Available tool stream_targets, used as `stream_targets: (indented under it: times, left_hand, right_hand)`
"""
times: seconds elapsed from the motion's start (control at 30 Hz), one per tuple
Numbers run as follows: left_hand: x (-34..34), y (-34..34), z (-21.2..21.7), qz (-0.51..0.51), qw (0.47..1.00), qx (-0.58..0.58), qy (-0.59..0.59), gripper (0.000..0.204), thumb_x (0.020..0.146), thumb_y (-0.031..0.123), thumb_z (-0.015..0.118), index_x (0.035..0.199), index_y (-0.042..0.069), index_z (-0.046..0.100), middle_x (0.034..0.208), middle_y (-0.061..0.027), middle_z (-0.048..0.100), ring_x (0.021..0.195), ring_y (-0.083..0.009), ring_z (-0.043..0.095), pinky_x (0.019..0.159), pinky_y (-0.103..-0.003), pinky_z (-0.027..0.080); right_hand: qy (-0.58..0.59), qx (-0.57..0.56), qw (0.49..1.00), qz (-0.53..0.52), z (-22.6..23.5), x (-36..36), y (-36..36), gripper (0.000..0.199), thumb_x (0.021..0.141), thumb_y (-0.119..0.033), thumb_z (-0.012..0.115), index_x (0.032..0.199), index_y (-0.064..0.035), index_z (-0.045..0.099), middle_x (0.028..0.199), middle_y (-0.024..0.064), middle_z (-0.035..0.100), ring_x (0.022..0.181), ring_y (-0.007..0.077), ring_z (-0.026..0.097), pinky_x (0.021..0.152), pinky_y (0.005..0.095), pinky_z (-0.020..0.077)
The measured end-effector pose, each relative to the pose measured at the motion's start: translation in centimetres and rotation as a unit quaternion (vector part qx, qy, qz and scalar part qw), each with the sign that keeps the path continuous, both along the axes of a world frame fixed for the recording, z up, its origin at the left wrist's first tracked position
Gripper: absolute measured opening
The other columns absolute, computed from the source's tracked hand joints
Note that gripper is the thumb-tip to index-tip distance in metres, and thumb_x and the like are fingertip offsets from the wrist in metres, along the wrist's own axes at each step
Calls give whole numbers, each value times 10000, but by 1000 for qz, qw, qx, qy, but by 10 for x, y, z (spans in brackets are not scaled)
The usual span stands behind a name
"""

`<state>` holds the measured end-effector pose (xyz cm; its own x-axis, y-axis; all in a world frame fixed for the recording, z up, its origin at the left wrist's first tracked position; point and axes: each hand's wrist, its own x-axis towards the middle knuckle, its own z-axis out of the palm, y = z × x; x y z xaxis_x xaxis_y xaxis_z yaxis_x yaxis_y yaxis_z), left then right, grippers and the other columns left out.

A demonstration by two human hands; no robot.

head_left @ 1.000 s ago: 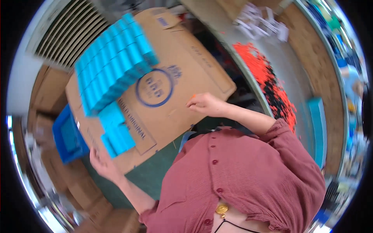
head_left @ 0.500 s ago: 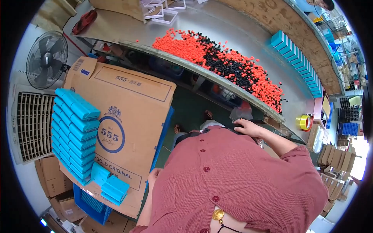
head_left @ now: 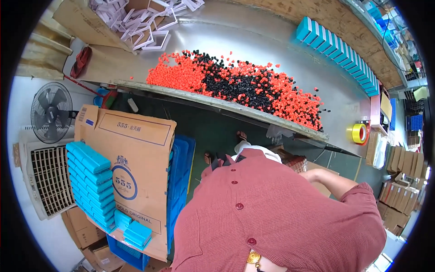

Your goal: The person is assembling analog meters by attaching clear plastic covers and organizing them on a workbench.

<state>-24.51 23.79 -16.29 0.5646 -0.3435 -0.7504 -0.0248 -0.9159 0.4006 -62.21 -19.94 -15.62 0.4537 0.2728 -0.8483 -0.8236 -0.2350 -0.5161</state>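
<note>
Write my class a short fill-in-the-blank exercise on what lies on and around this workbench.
1. The heap of small pieces on the workbench is orange and ____.
2. The row of boxes along the bench's far edge is ____ in colour.
3. The stack of blue boxes rests on a ____ carton.
4. The roll of tape near the bench's right end is ____.

Missing words: black; blue; cardboard; yellow
</note>
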Motion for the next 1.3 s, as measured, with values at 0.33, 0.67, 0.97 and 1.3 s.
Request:
stream_targets:
  times: [0.33, 0.67, 0.97, 1.3]
  left_hand:
    - [-24, 2, 4, 46, 999, -1, -17, 189, 867, 131, 543, 986, 14, 631, 881, -113, 653, 834, -173, 607, 742, -277, 470]
    - [-43, -9, 0, 92, 995, -22, -17, 201, 868, 139, 541, 1000, 16, 628, 895, -116, 652, 847, -182, 608, 753, -283, 469]
    - [-17, -77, -22, 74, 993, -89, -16, 211, 869, 146, 540, 1013, 17, 626, 907, -118, 652, 859, -190, 608, 763, -288, 469]
    - [11, -151, -29, 59, 984, -167, -14, 223, 871, 153, 538, 1027, 19, 624, 920, -121, 651, 872, -199, 609, 775, -293, 468]
  right_hand:
    - [-40, -21, 997, 56, -5, 48, 11, 354, 785, -260, 612, 1096, -95, 581, 894, 121, 663, 797, 210, 626, 672, 351, 485]
    - [-61, -63, 990, 112, 5, 64, -17, 339, 776, -302, 617, 1035, -86, 598, 867, 129, 659, 784, 237, 627, 658, 369, 482]
    - [-74, -152, 980, 106, 22, 66, -28, 338, 768, -340, 623, 981, -78, 614, 843, 137, 656, 773, 261, 628, 645, 385, 479]
    - [-84, -253, 958, 108, 29, 69, -12, 352, 759, -382, 629, 920, -70, 631, 816, 145, 652, 760, 288, 629, 631, 403, 476]
